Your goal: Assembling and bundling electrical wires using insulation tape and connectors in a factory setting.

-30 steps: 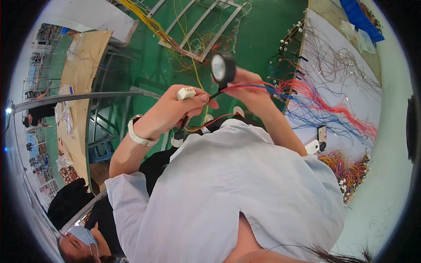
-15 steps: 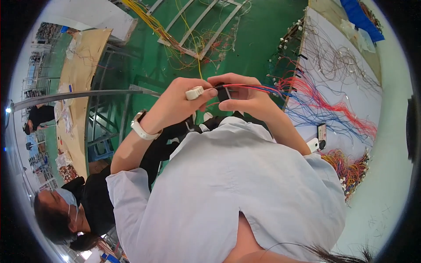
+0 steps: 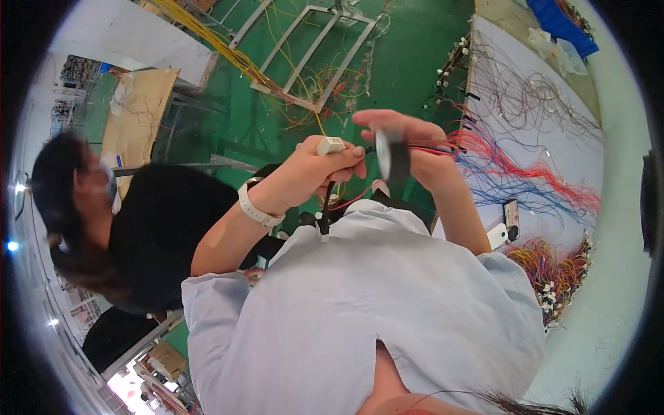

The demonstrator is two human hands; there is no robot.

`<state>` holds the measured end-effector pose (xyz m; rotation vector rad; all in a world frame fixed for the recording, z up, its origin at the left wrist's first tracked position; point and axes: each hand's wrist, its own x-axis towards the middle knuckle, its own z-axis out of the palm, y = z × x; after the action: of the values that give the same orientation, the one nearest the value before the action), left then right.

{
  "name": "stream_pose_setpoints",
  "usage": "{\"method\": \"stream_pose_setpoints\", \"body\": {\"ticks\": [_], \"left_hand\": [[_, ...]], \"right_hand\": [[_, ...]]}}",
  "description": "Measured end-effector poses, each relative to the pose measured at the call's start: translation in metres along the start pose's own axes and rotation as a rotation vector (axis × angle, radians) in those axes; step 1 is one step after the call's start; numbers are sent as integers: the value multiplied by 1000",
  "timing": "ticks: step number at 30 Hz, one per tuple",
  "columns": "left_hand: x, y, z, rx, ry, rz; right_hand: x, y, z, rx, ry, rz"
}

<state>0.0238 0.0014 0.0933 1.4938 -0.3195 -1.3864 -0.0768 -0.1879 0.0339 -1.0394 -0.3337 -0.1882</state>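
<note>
My left hand (image 3: 311, 173) is closed in front of my chest, pinching a thin wire bundle between thumb and fingers. A white plastic connector (image 3: 330, 145) sticks up by its knuckles. Below the fingers hangs a black-wrapped strand (image 3: 326, 207) with a small pale end. My right hand (image 3: 432, 159) grips a roll of black tape (image 3: 397, 156), smeared by motion, just right of the left fingertips. Red and blue wires (image 3: 443, 149) run past the right hand toward the table; how they pass behind the roll is hidden.
On the right, a white table (image 3: 532, 124) bears red, blue and brown wires, a phone-like white object (image 3: 497, 236) and a multicoloured wire heap (image 3: 546, 270). A metal frame (image 3: 315, 59) with yellow wires stands ahead. A person in black (image 3: 166, 235) is close at my left.
The tape roll has swung upright and blurred as my right hand turned and its fingers stretched. The black-wrapped strand now shows below my left hand. The person at left has moved forward.
</note>
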Motion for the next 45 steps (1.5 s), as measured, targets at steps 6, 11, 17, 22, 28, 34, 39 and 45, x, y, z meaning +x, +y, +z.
{"method": "stream_pose_setpoints", "body": {"ticks": [6, 11, 17, 22, 28, 34, 39, 45], "left_hand": [[5, -7, -1, 89, 112, 81], [3, -14, -9, 114, 119, 313], [-16, -41, -15, 57, 77, 320], [-35, -68, -30, 128, 213, 200], [-66, -82, -39, 130, 196, 284], [-77, -98, -57, 182, 195, 322], [-74, -113, -72, 439, 52, 317], [-53, -148, -43, 460, -182, 86]], "right_hand": [[-8, 0, 6, 21, 146, 243], [-11, 20, 23, -61, 254, 261], [-8, 25, 34, -453, 152, 198], [15, 72, 39, -518, 291, 108], [1, 81, 57, -79, -211, 214], [-16, 100, 95, 214, -12, 275], [-56, 140, 127, 107, 520, 250], [-124, 168, 181, 258, 954, 300]]}}
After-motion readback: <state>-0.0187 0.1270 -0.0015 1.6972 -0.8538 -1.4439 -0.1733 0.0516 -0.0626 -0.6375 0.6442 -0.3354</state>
